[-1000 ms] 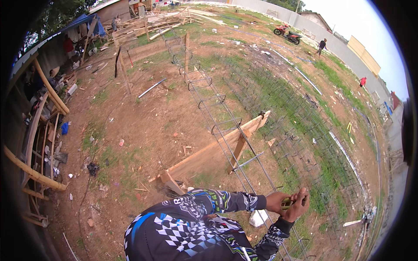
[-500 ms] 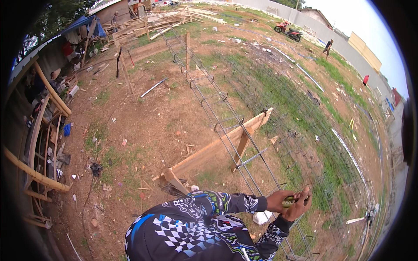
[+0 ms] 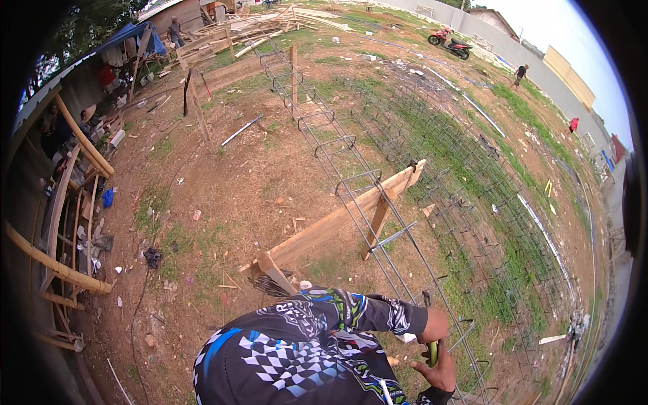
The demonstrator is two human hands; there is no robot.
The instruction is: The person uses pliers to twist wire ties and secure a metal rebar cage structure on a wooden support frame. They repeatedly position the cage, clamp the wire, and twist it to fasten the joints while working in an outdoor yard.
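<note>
My left hand [image 3: 434, 325] is closed around a hand tool with a yellow-green handle [image 3: 433, 352]. A dark end of the tool pokes out above that hand; its exact kind is hard to make out. Just below, my right hand [image 3: 440, 370] has its thumb spread away, a finger beside the lower end of the handle. Both hands are over a long cage of steel rebar [image 3: 378, 233], close to its near end. Square stirrups [image 3: 316, 121] are spaced along its bars. The cage rests across a wooden trestle [image 3: 337, 219].
Rows of rebar cages [image 3: 472, 223] lie on the grass to the right. A second trestle [image 3: 236, 71] stands farther off, near a timber pile [image 3: 250, 37]. To the left is a shelter with bamboo poles [image 3: 81, 138]. A red motorcycle [image 3: 449, 44] and several people are in the distance.
My hands have moved lower and to the left. They were pressed together around the tool; now my right hand sits below my left, its thumb spread. The view has shifted slightly.
</note>
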